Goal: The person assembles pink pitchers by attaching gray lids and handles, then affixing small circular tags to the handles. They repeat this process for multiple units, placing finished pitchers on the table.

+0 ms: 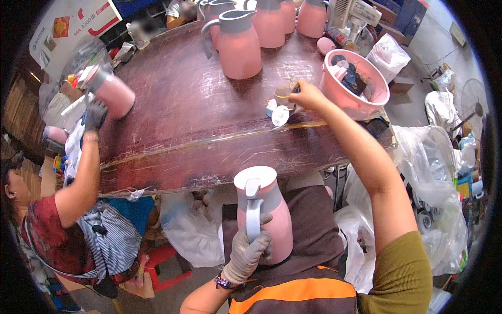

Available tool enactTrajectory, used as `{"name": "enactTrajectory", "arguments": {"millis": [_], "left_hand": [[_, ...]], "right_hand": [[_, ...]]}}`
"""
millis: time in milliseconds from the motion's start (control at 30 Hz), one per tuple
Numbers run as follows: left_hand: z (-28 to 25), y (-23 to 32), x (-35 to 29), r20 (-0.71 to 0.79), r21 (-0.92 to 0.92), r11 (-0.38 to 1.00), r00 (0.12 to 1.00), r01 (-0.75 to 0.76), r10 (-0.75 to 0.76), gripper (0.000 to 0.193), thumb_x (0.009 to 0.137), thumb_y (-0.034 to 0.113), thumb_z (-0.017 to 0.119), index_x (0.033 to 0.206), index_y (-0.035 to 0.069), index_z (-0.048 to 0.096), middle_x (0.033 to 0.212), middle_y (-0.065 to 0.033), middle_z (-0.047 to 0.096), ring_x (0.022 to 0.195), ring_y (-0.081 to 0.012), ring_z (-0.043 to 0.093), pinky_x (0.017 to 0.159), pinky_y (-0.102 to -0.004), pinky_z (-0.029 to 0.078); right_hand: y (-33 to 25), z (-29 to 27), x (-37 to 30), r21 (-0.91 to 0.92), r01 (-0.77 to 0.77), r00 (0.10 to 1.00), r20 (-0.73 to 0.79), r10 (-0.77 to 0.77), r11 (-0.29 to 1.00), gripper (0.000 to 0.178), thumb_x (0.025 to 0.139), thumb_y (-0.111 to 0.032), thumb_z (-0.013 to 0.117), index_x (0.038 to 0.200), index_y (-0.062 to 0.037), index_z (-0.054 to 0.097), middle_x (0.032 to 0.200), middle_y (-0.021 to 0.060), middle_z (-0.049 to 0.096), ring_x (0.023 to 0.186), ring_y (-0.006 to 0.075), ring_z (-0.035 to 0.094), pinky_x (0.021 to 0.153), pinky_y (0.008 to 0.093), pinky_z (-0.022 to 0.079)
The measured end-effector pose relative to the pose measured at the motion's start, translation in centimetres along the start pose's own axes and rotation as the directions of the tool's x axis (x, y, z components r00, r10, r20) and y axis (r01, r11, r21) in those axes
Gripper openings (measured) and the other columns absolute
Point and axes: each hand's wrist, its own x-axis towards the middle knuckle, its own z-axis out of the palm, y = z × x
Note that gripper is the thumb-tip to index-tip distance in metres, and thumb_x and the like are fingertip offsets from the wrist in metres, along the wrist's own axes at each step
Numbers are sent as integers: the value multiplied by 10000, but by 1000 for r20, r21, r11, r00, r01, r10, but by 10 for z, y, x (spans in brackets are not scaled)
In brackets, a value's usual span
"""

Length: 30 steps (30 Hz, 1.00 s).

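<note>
My left hand (246,256), in a grey glove, is closed around the grey handle of a pink and grey jug (272,230) with a white lid. The jug stands tilted on my lap, over a dark apron. Bare and stretched out over the table, my right hand (307,97) has its fingers pinched together; what they hold is too small to make out. Just beside those fingertips are a clear container with yellow edges (282,95) and a white round part (280,116).
Several pink jugs (239,55) stand at the back of the worn dark red table (172,99). A pink basin (327,89) of small parts sits at the right edge. On the left, a co-worker's gloved hand (95,115) is at another jug (112,94). Plastic bags (429,167) crowd the right.
</note>
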Motion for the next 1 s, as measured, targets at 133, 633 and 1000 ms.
{"name": "enactTrajectory", "arguments": {"millis": [133, 633, 1000], "left_hand": [[-3, 2, 5, -14, 0, 1000, 1000, -9, 9, 435, 904, 121, 598, 1300, 7, 458, 736, 9, 539, 600, -78, 520, 496, -226, 432], [3, -7, 25, 20, 38, 999, 999, 31, -31, 429, 899, 108, 592, 1295, 3, 465, 764, 11, 547, 633, -75, 521, 528, -225, 456], [11, -9, 24, 12, 61, 998, 1000, -2, 1, 388, 917, 115, 567, 1277, 3, 479, 782, 0, 562, 636, -85, 535, 557, -226, 467]], "right_hand": [[11, 24, -28, -363, 54, 944, -285, -166, 930, 688, 754, -387, 726, 1264, -2, 472, 1136, 239, 582, 1096, 392, 560, 943, 456, 453], [19, 82, -86, -497, 469, 707, -283, -648, 730, 343, 757, -255, 722, 1016, -66, 600, 1235, 124, 541, 1199, 306, 472, 972, 441, 370], [-10, 112, -75, -156, 380, 849, -332, -411, 912, 290, 780, -264, 699, 957, -51, 612, 1093, 129, 605, 1060, 300, 553, 893, 402, 417]]}}
